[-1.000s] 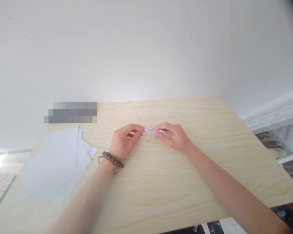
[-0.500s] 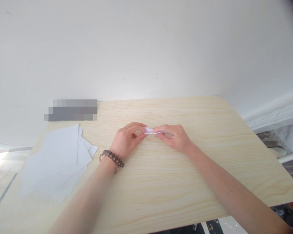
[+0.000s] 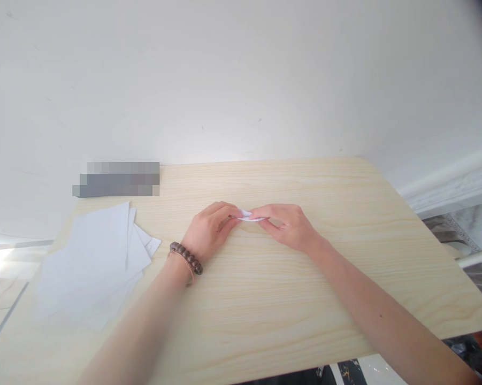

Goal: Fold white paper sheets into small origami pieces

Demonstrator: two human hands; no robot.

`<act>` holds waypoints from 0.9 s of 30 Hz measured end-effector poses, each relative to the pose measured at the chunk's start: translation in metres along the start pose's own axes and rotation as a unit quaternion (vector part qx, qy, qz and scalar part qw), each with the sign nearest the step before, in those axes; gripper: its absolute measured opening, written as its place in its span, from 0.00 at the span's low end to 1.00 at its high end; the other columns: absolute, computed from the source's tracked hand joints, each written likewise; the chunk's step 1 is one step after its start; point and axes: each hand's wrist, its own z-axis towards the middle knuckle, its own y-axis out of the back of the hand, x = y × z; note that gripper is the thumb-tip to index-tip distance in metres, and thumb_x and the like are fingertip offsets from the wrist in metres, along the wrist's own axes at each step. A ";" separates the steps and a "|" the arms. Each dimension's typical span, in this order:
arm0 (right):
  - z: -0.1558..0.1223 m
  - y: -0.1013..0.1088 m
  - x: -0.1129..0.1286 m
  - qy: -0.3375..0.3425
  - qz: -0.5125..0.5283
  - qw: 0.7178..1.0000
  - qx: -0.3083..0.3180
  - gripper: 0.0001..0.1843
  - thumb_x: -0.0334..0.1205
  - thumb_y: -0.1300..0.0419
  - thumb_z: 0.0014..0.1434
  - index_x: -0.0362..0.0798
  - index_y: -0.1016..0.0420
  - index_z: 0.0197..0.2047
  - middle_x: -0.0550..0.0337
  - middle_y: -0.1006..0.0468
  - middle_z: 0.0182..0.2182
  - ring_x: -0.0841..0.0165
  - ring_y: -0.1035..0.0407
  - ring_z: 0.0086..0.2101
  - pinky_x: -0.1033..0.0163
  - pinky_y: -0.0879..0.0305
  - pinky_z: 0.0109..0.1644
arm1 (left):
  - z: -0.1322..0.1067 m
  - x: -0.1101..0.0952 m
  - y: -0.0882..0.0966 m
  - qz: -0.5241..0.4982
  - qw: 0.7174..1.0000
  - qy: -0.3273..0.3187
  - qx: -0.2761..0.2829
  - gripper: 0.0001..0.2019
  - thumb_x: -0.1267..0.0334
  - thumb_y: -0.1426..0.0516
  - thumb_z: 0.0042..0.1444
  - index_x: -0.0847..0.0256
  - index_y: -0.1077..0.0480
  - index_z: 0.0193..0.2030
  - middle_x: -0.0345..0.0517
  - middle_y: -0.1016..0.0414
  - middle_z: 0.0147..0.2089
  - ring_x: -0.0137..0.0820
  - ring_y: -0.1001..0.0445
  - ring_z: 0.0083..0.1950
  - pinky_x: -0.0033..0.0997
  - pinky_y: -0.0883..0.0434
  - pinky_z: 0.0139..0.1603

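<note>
A small folded piece of white paper (image 3: 247,215) is pinched between both my hands just above the middle of the light wooden table (image 3: 289,310). My left hand (image 3: 209,231), with a dark bead bracelet at the wrist, grips its left end with closed fingers. My right hand (image 3: 287,225) grips its right end, fingers curled over it. Most of the paper is hidden by my fingers.
A loose fan of several white paper sheets (image 3: 92,264) lies on the table's left part. A blurred grey strip (image 3: 118,179) sits at the back left edge. A white wall rises behind the table. The table's right edge drops off to the floor.
My two hands have drawn closer together on the paper, so less of it shows between the fingers. The paper sheets on the left have not moved.
</note>
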 end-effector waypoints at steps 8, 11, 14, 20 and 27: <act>0.002 0.004 0.003 -0.185 0.076 0.979 0.048 0.10 0.42 0.45 0.58 0.49 0.28 0.41 0.63 0.22 0.27 0.73 0.29 0.27 0.70 0.38 0.28 | 0.002 -0.007 0.003 -0.107 0.978 0.168 -0.066 0.11 0.56 0.43 0.53 0.58 0.29 0.39 0.41 0.24 0.36 0.29 0.27 0.33 0.28 0.30 0.37; 0.002 0.004 0.002 -0.206 0.113 0.971 0.039 0.14 0.43 0.43 0.56 0.48 0.30 0.45 0.60 0.21 0.29 0.69 0.27 0.31 0.68 0.35 0.30 | 0.002 -0.004 0.004 -0.146 0.965 0.203 -0.074 0.21 0.55 0.41 0.50 0.56 0.34 0.51 0.39 0.26 0.33 0.28 0.27 0.31 0.29 0.30 0.36; 0.003 0.005 0.000 -0.229 0.174 0.957 0.034 0.21 0.45 0.41 0.54 0.48 0.34 0.51 0.58 0.20 0.32 0.66 0.26 0.32 0.65 0.32 0.34 | 0.003 0.001 0.005 -0.159 0.959 0.223 -0.075 0.17 0.53 0.42 0.50 0.58 0.30 0.45 0.41 0.27 0.34 0.27 0.28 0.28 0.27 0.31 0.33; 0.006 0.010 0.001 -0.263 0.246 0.932 0.042 0.17 0.47 0.50 0.61 0.45 0.28 0.43 0.52 0.22 0.41 0.69 0.25 0.31 0.61 0.29 0.40 | 0.005 0.001 0.006 -0.247 0.924 0.274 -0.096 0.15 0.52 0.42 0.50 0.64 0.31 0.36 0.47 0.23 0.32 0.29 0.26 0.30 0.28 0.28 0.33; 0.003 0.006 -0.002 -0.271 0.253 0.929 -0.001 0.11 0.46 0.43 0.56 0.46 0.34 0.33 0.62 0.25 0.24 0.73 0.29 0.23 0.65 0.31 0.31 | 0.004 0.001 0.005 -0.251 0.924 0.273 -0.091 0.14 0.53 0.42 0.51 0.63 0.30 0.36 0.46 0.23 0.31 0.30 0.26 0.30 0.29 0.28 0.34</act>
